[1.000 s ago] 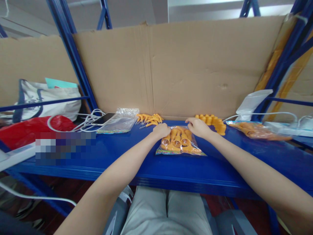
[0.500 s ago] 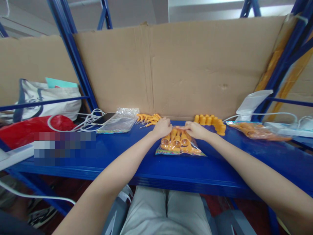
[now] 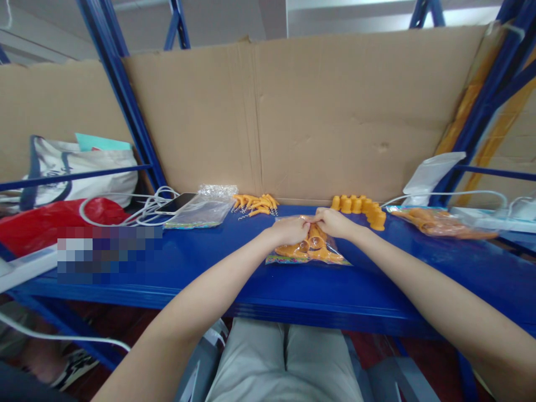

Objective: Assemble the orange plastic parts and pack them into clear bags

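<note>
A clear plastic bag (image 3: pixel 288 259) filled with orange plastic parts lies flat on the blue table, its colourful printed edge towards me. My left hand (image 3: pixel 293 230) is closed on the bag's far edge, reaching across its top. Against it, my right hand (image 3: pixel 334 222) pinches the same edge, so the fingertips of both hands meet. Some of the orange pieces inside are hidden under my left hand. Behind my left hand lies a pile of orange pieces with metal spirals (image 3: pixel 259 204). Several orange cup-shaped pieces (image 3: pixel 354 204) stand in a curved row beyond my right hand.
Left of the spiral pieces are empty-looking clear bags (image 3: pixel 201 212) and a phone (image 3: pixel 178 203) beside coiled white cable (image 3: pixel 146 209). Another filled bag (image 3: pixel 439 221) lies at the right. A cardboard sheet (image 3: pixel 326 117) closes off the back. A person's shoe (image 3: pixel 75 368) shows at lower left.
My left hand has moved right along the bag's far edge until it meets my right hand. The right hand and the bag have barely moved.
</note>
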`<state>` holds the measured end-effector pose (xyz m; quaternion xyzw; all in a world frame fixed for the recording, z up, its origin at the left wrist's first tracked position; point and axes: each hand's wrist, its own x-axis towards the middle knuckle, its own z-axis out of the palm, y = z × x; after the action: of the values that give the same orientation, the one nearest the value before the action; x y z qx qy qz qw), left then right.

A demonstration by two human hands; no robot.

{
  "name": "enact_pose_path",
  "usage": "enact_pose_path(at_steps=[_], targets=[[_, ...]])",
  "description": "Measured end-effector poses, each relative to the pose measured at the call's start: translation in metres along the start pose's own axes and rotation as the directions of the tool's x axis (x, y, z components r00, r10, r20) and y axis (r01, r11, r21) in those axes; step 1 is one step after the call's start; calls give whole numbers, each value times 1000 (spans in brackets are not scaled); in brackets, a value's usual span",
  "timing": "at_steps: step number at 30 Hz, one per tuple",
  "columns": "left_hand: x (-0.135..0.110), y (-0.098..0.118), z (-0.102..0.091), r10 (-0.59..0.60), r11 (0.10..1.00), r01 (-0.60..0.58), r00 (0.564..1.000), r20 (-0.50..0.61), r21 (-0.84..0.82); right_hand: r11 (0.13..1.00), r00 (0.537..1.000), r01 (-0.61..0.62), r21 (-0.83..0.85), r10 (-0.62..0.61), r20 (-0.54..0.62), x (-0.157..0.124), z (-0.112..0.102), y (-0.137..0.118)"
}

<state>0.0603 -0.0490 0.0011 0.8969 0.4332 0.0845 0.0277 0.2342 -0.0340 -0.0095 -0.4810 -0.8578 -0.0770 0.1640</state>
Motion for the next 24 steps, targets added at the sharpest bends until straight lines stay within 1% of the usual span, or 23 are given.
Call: enact_pose_path(at_steps=[2,4,5,6,9,11,13,14,15,16,17,19,20,21,23,24], targets=[[1,6,3,-62,998,63,998,33,-21,999,1000,-16,50,17,-7,2,1,1],[3,7,7,-133,990,134,991,34,-38,991,999,-46,130,47,-8,3,2,2],[4,6,9,-143,988,144,989,28,-46,982,998,-65,177,68,-9,3,3,2],[6,4,10,-125,991,126,992,17,-54,970,996,-89,226,94,-11,3,2,3],[10,-9,11,35,997,-37,999,-25,-63,914,982,-174,366,190,-8,2,-1,4],[13,-18,9,84,994,-86,996,-33,-60,839,959,-271,472,277,57,1,-6,5],[14,-24,8,105,993,-107,994,-37,-52,714,921,-377,591,359,154,0,-10,8],[14,-25,7,111,992,-113,993,-41,-49,644,900,-413,644,395,183,-1,-12,10],[14,-26,7,119,991,-121,992,-46,-49,585,882,-430,687,434,183,-1,-13,13],[14,-27,7,128,990,-131,990,-53,-51,546,866,-429,719,476,155,-1,-14,16],[14,-27,7,140,988,-144,988,-64,-56,528,847,-418,739,520,107,-1,-13,20],[13,-26,8,169,982,-176,982,-89,-73,529,806,-408,745,592,21,-2,-11,30],[12,-25,8,185,978,-193,978,-98,-82,535,797,-409,739,604,4,-2,-8,34],[11,-24,8,199,974,-209,974,-104,-89,541,800,-415,731,600,10,-2,-6,39],[10,-22,8,216,970,-226,970,-110,-92,576,849,-403,711,525,56,-4,0,44],[9,-20,8,223,968,-233,968,-112,-89,608,878,-387,693,473,76,-5,3,45]])
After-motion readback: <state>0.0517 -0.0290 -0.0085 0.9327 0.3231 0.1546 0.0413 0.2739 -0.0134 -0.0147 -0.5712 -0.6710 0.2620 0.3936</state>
